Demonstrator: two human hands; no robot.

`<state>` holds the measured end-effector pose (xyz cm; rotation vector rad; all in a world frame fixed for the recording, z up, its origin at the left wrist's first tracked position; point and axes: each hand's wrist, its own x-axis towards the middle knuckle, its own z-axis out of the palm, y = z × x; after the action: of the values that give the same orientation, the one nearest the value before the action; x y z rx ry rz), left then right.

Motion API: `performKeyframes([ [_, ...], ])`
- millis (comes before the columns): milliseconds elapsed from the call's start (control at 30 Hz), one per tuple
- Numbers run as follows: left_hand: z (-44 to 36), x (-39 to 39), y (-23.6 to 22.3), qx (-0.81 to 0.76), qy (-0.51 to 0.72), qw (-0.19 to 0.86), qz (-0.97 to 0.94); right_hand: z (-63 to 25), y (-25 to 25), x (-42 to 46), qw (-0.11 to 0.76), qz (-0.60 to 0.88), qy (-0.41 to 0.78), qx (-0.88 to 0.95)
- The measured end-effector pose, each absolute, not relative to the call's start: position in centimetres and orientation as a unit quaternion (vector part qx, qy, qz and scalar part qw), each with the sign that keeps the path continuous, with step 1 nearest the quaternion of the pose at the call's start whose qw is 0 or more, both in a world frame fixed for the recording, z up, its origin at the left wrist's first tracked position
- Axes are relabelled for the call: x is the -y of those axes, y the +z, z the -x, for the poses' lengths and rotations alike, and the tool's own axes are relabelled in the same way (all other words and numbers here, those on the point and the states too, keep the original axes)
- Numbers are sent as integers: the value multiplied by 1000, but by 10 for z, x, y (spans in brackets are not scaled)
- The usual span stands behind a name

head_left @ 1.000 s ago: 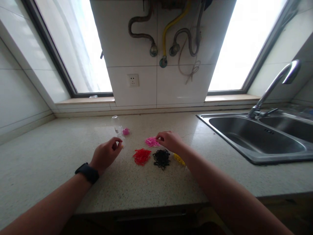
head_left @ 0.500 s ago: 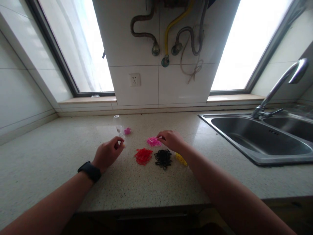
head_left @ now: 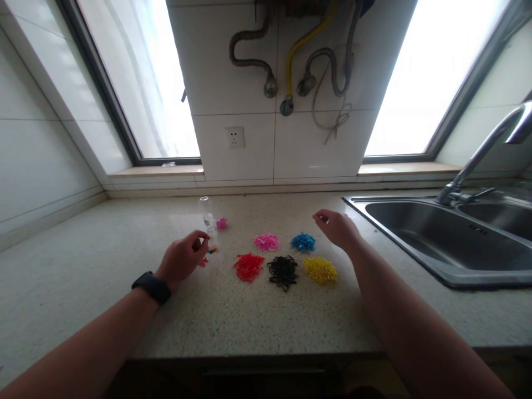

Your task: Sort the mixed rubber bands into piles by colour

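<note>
Piles of small rubber bands lie on the speckled counter: pink (head_left: 266, 242), blue (head_left: 303, 242), red (head_left: 249, 267), black (head_left: 283, 272) and yellow (head_left: 321, 270). My right hand (head_left: 336, 226) hovers to the right of the blue pile, thumb and fingertips pinched together; anything between them is too small to see. Over a few mixed-colour bands (head_left: 212, 250) on the left, my left hand (head_left: 183, 255) is also closed in a pinch, with its contents not visible. Beyond it are a clear plastic bottle (head_left: 206, 215) and a small pink cap (head_left: 221, 223).
A steel sink (head_left: 419, 249) with a tall faucet (head_left: 477, 158) takes up the right side of the counter. Behind, the tiled wall carries a power socket (head_left: 235, 137) and several hoses, including a yellow pipe (head_left: 293, 52). Windows stand on both sides.
My right hand has moved from the pink pile to the right, past the blue pile, uncovering the blue and yellow bands. My left hand stays nearly in place. The view has shifted slightly.
</note>
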<state>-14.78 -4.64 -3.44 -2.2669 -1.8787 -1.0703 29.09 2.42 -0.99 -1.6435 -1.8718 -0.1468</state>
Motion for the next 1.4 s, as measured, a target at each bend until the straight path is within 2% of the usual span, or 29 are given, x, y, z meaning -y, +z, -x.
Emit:
performKeyframes([
  [167,169,36,-33,621,-345,0,704,-318,-26,-46,371,651,26,662],
  [333,182,26,-34,631,-263,-43,728,-321,-41,-59,369,663,99,643],
  [467,188,18,-40,595,-238,-39,767,-322,-45,-63,367,662,124,641],
  [733,186,19,-44,547,-230,-4,805,-323,-48,-65,355,660,141,647],
  [1400,178,23,-42,526,-245,5,814,-323,-50,-67,315,664,117,668],
])
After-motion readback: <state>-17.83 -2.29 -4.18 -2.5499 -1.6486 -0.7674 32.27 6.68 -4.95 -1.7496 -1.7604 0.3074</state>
